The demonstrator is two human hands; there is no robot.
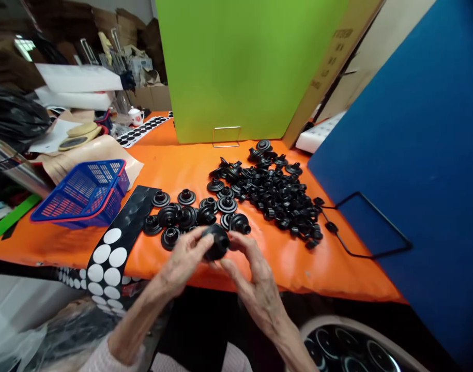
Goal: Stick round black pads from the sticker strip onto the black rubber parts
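Observation:
Over the front of the orange table, my left hand (187, 256) pinches a black round plastic part (216, 242) with a flanged disc and a short stem. The part is slightly blurred. My right hand (255, 279) curves round the part's right side, fingertips at its stem and thumb below its edge. Just behind my hands lie several similar black flanged discs (226, 204), most with stems up, some tipped over. A large heap of small black plastic parts (280, 199) spreads to the right.
A blue plastic basket (81, 194) stands left, beside a black strip with white round stickers (112, 256) hanging over the table edge. A green panel (236, 67) stands behind; a blue panel (414, 155) with a black wire loop (376, 227) leans right. A round tub (348, 323) sits below right.

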